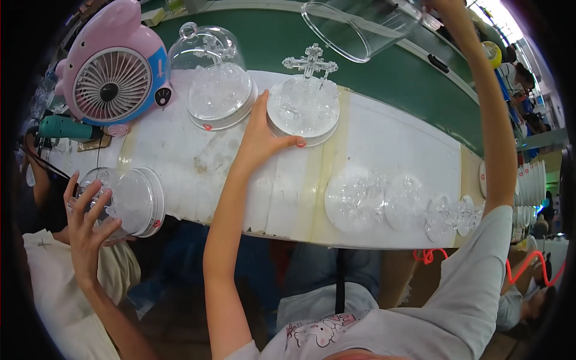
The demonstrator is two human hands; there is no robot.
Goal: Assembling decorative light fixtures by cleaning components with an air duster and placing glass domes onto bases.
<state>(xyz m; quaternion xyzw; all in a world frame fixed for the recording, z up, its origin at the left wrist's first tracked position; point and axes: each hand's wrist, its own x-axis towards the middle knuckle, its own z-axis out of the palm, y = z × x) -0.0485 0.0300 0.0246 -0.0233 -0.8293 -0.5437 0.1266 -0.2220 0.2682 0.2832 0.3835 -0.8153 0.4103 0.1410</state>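
While my left hand (258,135) clasped the round base (324,133) by its near left edge, thumb across the front and fingers along the side, my right hand (441,5) was raised beyond it to the right. That one grasped the far end of a clear cover (384,27), though some of its fingers ran out of view; the cover's open mouth tipped toward the base without touching it. The base sat flat on the white table (282,198), a clear cross (312,60) upright at its back. Just left of the base stood a covered piece (222,96) under a knobbed dome, and farther left a pink fan (108,78). Nearer me and well left of the base, a co-worker's hand (90,219) rested against a second covered piece (138,198). To the base's near right lay clear discs (357,198) and smaller clear parts (444,219), with a red cord (429,257) below the table's edge
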